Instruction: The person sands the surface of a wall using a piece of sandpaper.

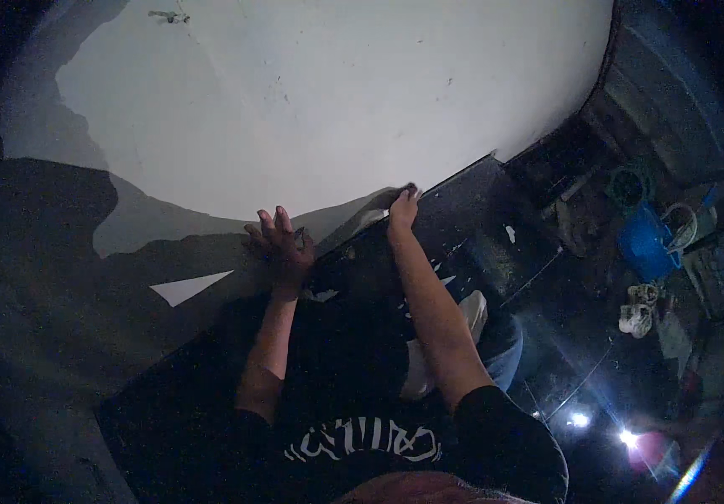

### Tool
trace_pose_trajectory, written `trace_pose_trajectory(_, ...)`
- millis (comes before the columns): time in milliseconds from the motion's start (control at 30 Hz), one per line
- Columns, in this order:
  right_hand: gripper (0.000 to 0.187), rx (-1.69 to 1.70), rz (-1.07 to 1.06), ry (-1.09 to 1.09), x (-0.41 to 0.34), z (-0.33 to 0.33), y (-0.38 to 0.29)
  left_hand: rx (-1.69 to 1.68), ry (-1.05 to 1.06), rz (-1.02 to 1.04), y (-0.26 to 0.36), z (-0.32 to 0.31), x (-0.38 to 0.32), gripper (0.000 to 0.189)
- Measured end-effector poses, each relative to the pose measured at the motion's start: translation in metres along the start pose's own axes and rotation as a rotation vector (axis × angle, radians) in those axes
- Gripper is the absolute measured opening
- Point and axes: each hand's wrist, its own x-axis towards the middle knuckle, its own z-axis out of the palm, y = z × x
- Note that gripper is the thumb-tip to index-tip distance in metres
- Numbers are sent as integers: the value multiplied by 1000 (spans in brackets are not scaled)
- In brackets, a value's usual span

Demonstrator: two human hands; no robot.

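Note:
A large, smooth white panel with a curved outline fills the upper part of the view; whether it is sheet or rigid shell cannot be told. At its near edge my right hand has its fingers closed on the rim, where a small dark spot shows at the fingertips. My left hand, mostly in shadow, is raised over the panel's shaded near part with its fingers spread and nothing visible in it. To its left, a pale triangular patch stands out against the shadow.
On the right, a blue container stands among dim clutter, with a pale object below it. A bright lamp shines at the lower right. Pale scraps lie on the dark floor. Thin cord-like lines cross there.

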Motion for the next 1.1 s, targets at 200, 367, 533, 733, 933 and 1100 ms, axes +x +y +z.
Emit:
trace_pose_trajectory(200, 39, 467, 337, 70, 59, 2, 77, 62, -28, -16, 22, 5, 9, 74)
trace_pose_trajectory(367, 44, 462, 237, 133, 50, -8, 44, 15, -12, 16, 25, 15, 9, 77)
trace_pose_trajectory(533, 45, 185, -211, 62, -12, -9, -55, 12, -40, 5, 11, 11, 3, 78)
trace_pose_trajectory(733, 50, -205, -900, -16, -65, -17, -114, -4, -28, 17, 18, 17, 6, 74)
trace_pose_trajectory(933, 67, -469, -1181, -242, -106, -10, -120, 0, 79, 74, 20, 18, 10, 73)
trace_pose_trajectory(1100, 65, -581, -1230, -267, -103, -17, -125, -176, -15, 46, 20, 8, 10, 75)
